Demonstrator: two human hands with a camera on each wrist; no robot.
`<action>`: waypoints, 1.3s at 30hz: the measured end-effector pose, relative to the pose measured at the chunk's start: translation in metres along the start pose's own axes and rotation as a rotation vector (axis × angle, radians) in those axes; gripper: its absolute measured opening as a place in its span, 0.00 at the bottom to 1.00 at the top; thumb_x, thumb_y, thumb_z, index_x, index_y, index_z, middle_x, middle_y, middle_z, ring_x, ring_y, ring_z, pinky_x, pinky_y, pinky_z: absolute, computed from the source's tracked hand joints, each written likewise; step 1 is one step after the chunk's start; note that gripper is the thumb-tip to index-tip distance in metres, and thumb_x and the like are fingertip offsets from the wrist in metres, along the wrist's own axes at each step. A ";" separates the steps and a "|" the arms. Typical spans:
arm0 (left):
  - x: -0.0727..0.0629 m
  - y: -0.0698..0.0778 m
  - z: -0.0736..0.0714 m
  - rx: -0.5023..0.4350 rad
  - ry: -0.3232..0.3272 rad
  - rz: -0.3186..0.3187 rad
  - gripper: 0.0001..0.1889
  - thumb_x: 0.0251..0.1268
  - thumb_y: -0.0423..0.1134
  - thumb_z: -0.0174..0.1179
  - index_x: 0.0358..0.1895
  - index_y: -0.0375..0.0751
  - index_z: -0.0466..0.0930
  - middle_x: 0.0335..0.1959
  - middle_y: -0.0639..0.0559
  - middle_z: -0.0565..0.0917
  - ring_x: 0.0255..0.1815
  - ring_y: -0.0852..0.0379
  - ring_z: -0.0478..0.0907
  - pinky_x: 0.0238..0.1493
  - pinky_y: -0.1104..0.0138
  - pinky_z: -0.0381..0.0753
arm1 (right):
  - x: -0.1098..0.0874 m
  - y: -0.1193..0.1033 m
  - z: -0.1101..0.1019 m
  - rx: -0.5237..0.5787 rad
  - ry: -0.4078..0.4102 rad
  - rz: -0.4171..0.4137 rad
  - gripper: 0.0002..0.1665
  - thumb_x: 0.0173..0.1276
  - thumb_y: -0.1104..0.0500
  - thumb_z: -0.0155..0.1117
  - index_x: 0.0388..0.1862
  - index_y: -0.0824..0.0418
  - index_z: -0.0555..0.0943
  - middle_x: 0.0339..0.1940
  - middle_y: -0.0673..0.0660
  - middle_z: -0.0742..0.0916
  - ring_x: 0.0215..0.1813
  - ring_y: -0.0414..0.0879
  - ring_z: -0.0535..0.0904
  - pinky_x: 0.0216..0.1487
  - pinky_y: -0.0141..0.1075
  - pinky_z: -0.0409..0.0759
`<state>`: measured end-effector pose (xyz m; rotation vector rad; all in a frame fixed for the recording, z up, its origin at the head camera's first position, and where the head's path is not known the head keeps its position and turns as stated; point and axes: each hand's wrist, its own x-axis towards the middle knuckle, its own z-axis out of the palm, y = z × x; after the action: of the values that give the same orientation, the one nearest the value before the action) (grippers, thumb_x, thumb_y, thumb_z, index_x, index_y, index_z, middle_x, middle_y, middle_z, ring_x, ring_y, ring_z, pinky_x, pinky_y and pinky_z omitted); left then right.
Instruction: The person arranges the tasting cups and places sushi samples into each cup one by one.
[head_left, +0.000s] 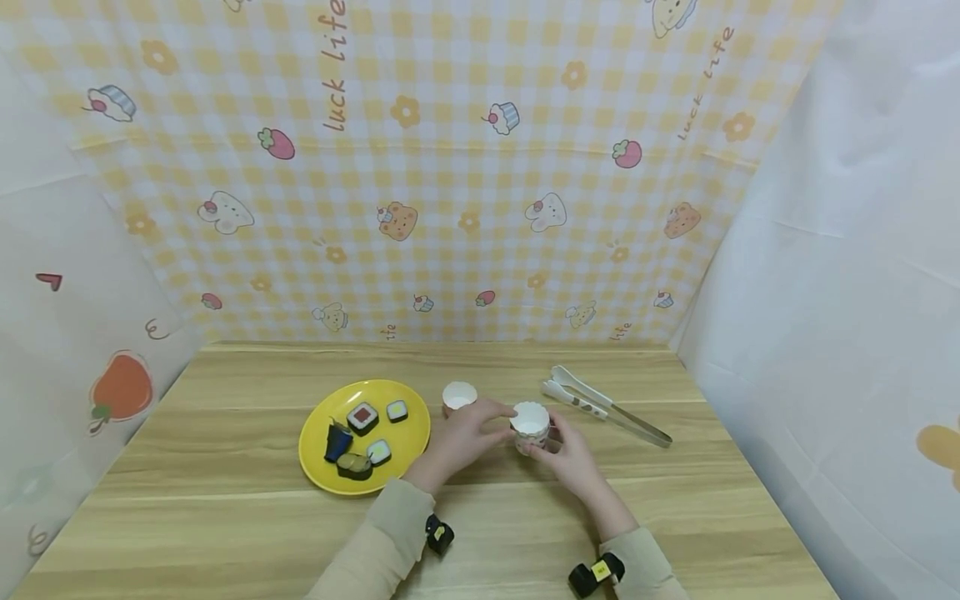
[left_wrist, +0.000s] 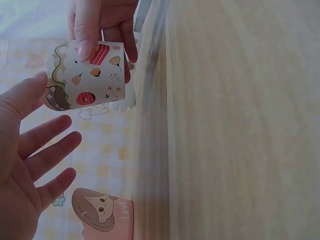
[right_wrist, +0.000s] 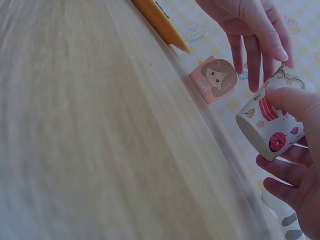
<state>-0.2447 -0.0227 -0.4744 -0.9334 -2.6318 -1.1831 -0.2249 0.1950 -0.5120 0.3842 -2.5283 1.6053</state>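
In the head view, short of the far edge of the surface (head_left: 495,542), a white, patterned, round paper cup (head_left: 531,435) is gripped by the right hand (head_left: 567,462). Left wrist: the left hand (left_wrist: 22,167) is spread, thumb at the rim. Right wrist: the wall is held, presumably leaving the rim reachable.

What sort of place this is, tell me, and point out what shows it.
Probably a staged tabletop set, not a working kitchen: a cartoon-print checked backdrop hangs behind a wood-grain table, where a yellow plate holds sushi-like pieces.
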 end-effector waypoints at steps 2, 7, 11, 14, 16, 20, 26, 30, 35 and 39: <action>0.000 0.000 0.001 0.009 -0.001 0.000 0.16 0.63 0.46 0.64 0.54 0.49 0.82 0.52 0.55 0.81 0.57 0.57 0.74 0.59 0.60 0.72 | 0.000 0.001 0.000 0.008 -0.004 0.011 0.37 0.56 0.57 0.75 0.64 0.62 0.72 0.56 0.57 0.80 0.55 0.55 0.77 0.57 0.55 0.72; 0.000 0.000 0.003 0.016 -0.008 0.004 0.15 0.64 0.46 0.63 0.52 0.48 0.83 0.52 0.55 0.81 0.58 0.56 0.74 0.59 0.60 0.71 | 0.000 0.002 0.000 0.030 -0.012 0.020 0.36 0.56 0.59 0.76 0.63 0.62 0.73 0.56 0.59 0.80 0.55 0.57 0.77 0.57 0.55 0.72; 0.000 -0.001 0.005 0.020 -0.009 0.008 0.15 0.64 0.47 0.62 0.51 0.48 0.83 0.53 0.55 0.81 0.58 0.57 0.74 0.60 0.61 0.71 | 0.000 0.002 0.001 0.024 -0.014 0.023 0.35 0.56 0.59 0.75 0.62 0.62 0.73 0.55 0.59 0.81 0.55 0.55 0.78 0.57 0.53 0.73; 0.000 -0.002 0.006 0.022 -0.001 0.021 0.14 0.64 0.46 0.62 0.50 0.47 0.83 0.52 0.54 0.82 0.58 0.56 0.74 0.59 0.61 0.71 | -0.001 0.001 0.001 0.014 -0.013 0.017 0.35 0.56 0.59 0.75 0.62 0.63 0.72 0.55 0.59 0.81 0.54 0.55 0.78 0.56 0.52 0.74; 0.000 -0.002 0.006 0.023 0.003 0.026 0.13 0.64 0.46 0.62 0.49 0.47 0.84 0.52 0.54 0.82 0.57 0.56 0.75 0.59 0.61 0.71 | -0.001 0.001 0.001 0.008 -0.011 0.009 0.35 0.56 0.60 0.75 0.62 0.64 0.72 0.54 0.59 0.81 0.53 0.56 0.78 0.56 0.52 0.74; 0.001 -0.002 0.007 0.031 0.003 0.020 0.11 0.65 0.45 0.62 0.47 0.47 0.84 0.51 0.54 0.82 0.57 0.56 0.75 0.59 0.61 0.72 | -0.001 0.001 0.001 0.002 -0.011 -0.002 0.35 0.56 0.59 0.75 0.62 0.64 0.72 0.54 0.59 0.81 0.53 0.56 0.78 0.55 0.52 0.75; 0.002 0.001 0.005 0.050 -0.012 0.013 0.09 0.64 0.45 0.62 0.43 0.48 0.84 0.51 0.54 0.82 0.56 0.56 0.76 0.58 0.62 0.72 | -0.001 0.003 0.001 0.007 -0.016 -0.002 0.35 0.56 0.59 0.75 0.62 0.63 0.72 0.54 0.59 0.81 0.53 0.56 0.78 0.55 0.52 0.75; 0.004 0.003 0.002 0.067 -0.012 0.031 0.07 0.64 0.44 0.63 0.41 0.48 0.84 0.50 0.53 0.83 0.56 0.55 0.76 0.58 0.60 0.73 | -0.001 0.001 0.001 0.019 -0.015 0.008 0.36 0.55 0.59 0.75 0.63 0.62 0.72 0.54 0.59 0.81 0.53 0.55 0.78 0.55 0.52 0.75; 0.006 0.004 0.001 0.063 -0.025 0.026 0.07 0.64 0.44 0.63 0.40 0.48 0.84 0.49 0.54 0.83 0.56 0.55 0.76 0.58 0.60 0.72 | 0.000 0.000 0.001 0.017 -0.011 0.016 0.38 0.55 0.58 0.76 0.64 0.62 0.71 0.56 0.58 0.80 0.54 0.55 0.78 0.56 0.52 0.74; 0.008 0.004 0.000 0.063 -0.039 0.016 0.07 0.65 0.45 0.62 0.40 0.49 0.84 0.49 0.54 0.82 0.56 0.56 0.76 0.58 0.61 0.72 | 0.001 -0.001 0.001 0.017 -0.011 0.024 0.39 0.55 0.58 0.76 0.65 0.61 0.71 0.56 0.58 0.80 0.54 0.55 0.77 0.57 0.53 0.73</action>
<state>-0.2485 -0.0172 -0.4691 -0.9736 -2.6695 -1.0820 -0.2254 0.1938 -0.5116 0.3670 -2.5382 1.6382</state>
